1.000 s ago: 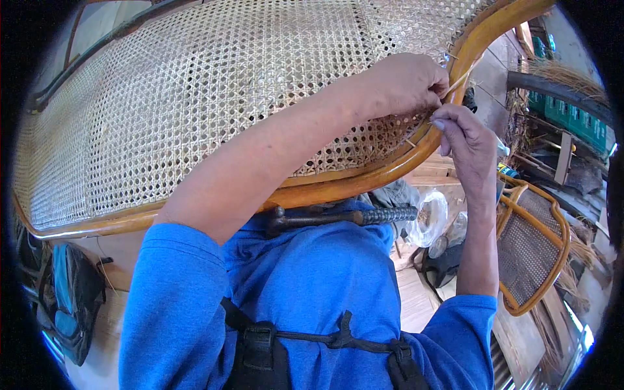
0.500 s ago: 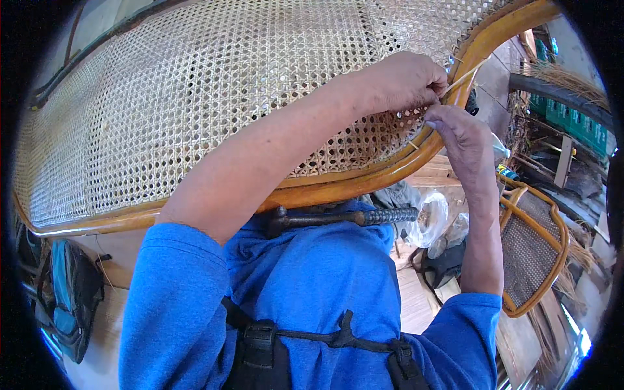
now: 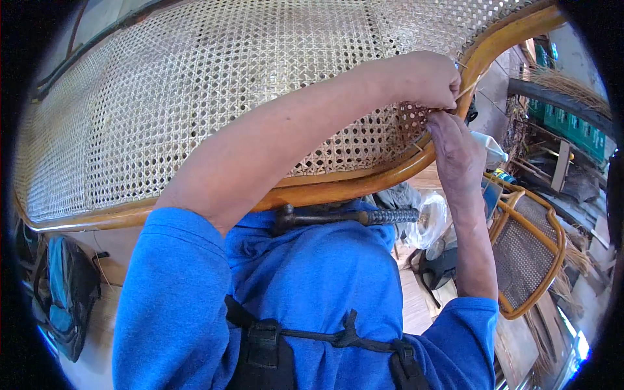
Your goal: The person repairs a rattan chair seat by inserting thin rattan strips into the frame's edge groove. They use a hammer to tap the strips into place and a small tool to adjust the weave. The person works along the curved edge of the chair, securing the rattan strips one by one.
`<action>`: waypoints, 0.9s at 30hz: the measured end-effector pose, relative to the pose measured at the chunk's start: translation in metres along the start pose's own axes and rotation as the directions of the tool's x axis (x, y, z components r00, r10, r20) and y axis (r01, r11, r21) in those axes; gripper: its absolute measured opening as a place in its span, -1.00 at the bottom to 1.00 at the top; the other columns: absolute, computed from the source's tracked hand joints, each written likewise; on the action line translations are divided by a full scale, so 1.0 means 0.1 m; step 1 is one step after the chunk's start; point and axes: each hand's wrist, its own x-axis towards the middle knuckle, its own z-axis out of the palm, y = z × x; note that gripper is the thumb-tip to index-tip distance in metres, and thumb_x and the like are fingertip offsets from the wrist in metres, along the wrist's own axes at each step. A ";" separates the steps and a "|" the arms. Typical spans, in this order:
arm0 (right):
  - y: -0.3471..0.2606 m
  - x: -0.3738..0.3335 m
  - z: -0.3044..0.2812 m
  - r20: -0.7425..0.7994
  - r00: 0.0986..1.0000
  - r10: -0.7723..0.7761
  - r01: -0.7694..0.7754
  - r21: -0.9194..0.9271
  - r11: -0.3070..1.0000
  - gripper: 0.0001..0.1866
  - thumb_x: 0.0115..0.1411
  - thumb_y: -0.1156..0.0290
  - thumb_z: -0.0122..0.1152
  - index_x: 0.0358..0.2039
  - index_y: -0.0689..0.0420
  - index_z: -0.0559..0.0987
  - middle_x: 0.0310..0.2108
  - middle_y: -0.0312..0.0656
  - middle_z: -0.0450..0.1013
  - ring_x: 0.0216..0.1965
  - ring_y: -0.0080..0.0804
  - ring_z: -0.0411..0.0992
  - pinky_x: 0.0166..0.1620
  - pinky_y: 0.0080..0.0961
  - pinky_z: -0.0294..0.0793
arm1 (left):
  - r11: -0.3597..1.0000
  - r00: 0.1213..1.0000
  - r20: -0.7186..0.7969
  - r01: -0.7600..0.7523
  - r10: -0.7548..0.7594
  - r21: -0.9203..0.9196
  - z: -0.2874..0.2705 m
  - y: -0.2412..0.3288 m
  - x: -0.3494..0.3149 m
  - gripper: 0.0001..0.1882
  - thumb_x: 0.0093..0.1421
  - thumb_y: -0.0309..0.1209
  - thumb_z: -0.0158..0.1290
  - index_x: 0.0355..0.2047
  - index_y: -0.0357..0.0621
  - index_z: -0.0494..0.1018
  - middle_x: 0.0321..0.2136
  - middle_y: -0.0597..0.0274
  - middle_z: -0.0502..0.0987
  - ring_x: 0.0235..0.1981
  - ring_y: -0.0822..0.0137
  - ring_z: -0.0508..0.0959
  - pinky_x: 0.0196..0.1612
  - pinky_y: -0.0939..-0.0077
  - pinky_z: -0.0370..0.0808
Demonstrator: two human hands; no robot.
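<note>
Fingers curled tight, the left hand (image 3: 432,79) pinches a thin, pale strip (image 3: 466,91) that slants out over the curved rim (image 3: 364,182) of a large cane panel (image 3: 260,71). Just below it, the right hand (image 3: 457,153) bends its fingertips in against the inner edge of that rim; whether they grip anything I cannot tell, as the knuckles hide them. The panel spans the upper view, in front of the person's lap, its straw-coloured weave an open lattice of small holes. The rim is rounded, glossy and honey-brown, sweeping upward in a smooth bend at the right, where both hands are. Beneath it, a dark hammer (image 3: 325,218) with a ridged black handle lies across the blue cloth (image 3: 325,273). Near that handle sits a crinkled, clear plastic bag (image 3: 431,222); farther right leans a smaller framed mesh panel (image 3: 525,250).
</note>
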 end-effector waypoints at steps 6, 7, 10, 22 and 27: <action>-0.03 0.00 0.00 -0.007 0.999 -0.045 0.044 -0.041 0.998 -0.78 0.06 0.60 0.09 -0.24 0.13 0.50 -0.32 -0.13 0.47 -0.34 -0.15 0.48 -0.32 -0.39 0.47 | 0.998 1.000 0.005 0.011 -0.011 0.060 0.03 0.06 0.09 -0.78 -0.08 -0.34 0.12 -0.43 -0.20 0.57 -0.56 0.10 0.56 -0.51 0.27 0.55 -0.38 0.41 0.46; -0.02 -0.01 -0.01 0.008 0.998 -0.054 0.055 -0.035 0.998 -0.77 0.05 0.64 0.10 -0.24 0.17 0.50 -0.30 -0.10 0.47 -0.32 -0.16 0.50 -0.31 -0.42 0.49 | 1.000 1.000 0.005 -0.001 0.001 0.019 0.03 0.08 0.07 -0.78 -0.09 -0.35 0.12 -0.43 -0.19 0.57 -0.56 0.10 0.56 -0.51 0.27 0.55 -0.38 0.41 0.46; 0.00 -0.04 0.01 0.023 0.999 -0.049 0.051 -0.063 0.997 -0.75 0.04 0.66 0.09 -0.23 0.16 0.51 -0.27 -0.09 0.47 -0.28 -0.17 0.50 -0.28 -0.43 0.49 | 1.000 0.999 0.048 -0.018 0.017 0.015 0.03 0.13 0.12 -0.79 -0.10 -0.39 0.13 -0.42 -0.17 0.57 -0.55 0.12 0.57 -0.51 0.28 0.55 -0.38 0.41 0.46; 0.04 -0.08 -0.01 -0.001 0.996 -0.087 0.087 -0.017 0.996 -0.68 -0.05 0.74 0.07 -0.27 0.14 0.54 -0.26 -0.11 0.44 -0.26 -0.23 0.48 -0.24 -0.45 0.48 | 1.000 0.986 0.169 -0.006 0.000 0.031 0.00 0.19 0.33 -0.74 -0.15 -0.38 0.14 -0.39 -0.16 0.58 -0.52 0.12 0.57 -0.50 0.24 0.52 -0.38 0.39 0.45; 0.08 -0.03 -0.05 0.102 0.994 -0.049 0.059 -0.099 0.993 -0.70 -0.03 0.61 0.07 -0.26 0.03 0.52 -0.19 -0.21 0.40 -0.19 -0.25 0.46 -0.22 -0.45 0.48 | 0.988 0.981 0.185 -0.090 0.066 0.122 0.00 0.20 0.44 -0.74 -0.16 -0.35 0.14 -0.41 -0.16 0.58 -0.52 0.15 0.58 -0.52 0.24 0.50 -0.40 0.35 0.43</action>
